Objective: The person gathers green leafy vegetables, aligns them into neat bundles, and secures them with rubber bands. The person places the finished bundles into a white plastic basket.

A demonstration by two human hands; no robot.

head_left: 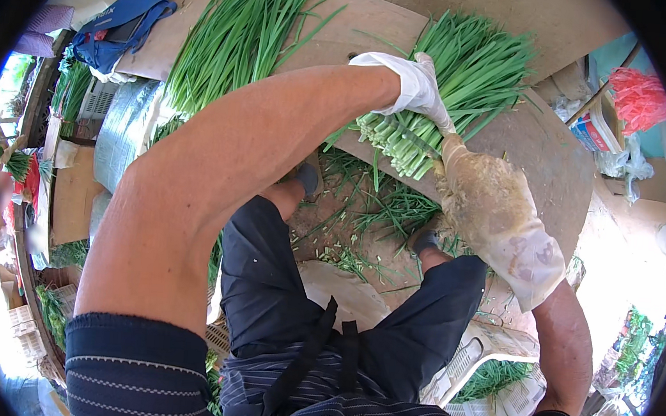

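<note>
A thick bundle of green chives (481,59) lies on the brown board, its pale cut stem ends (400,147) toward me at the board's edge. My left hand (423,91), in a white glove, is closed over the bundle near the stems; some of its fingers are hidden. My right hand (479,184), in a stained, dirt-caked glove, grips a knife whose thin dark blade (417,139) lies across the stem ends. The knife's handle is hidden in the fist. A second pile of long chives (233,40) rests on the board farther left.
The curved board (552,163) spans the area before my knees. Fallen leaves and trimmings (395,213) litter the floor under it. A blue bag (124,27) is at far left, pink plastic bags (640,99) at far right. A light crate (494,346) stands by my right leg.
</note>
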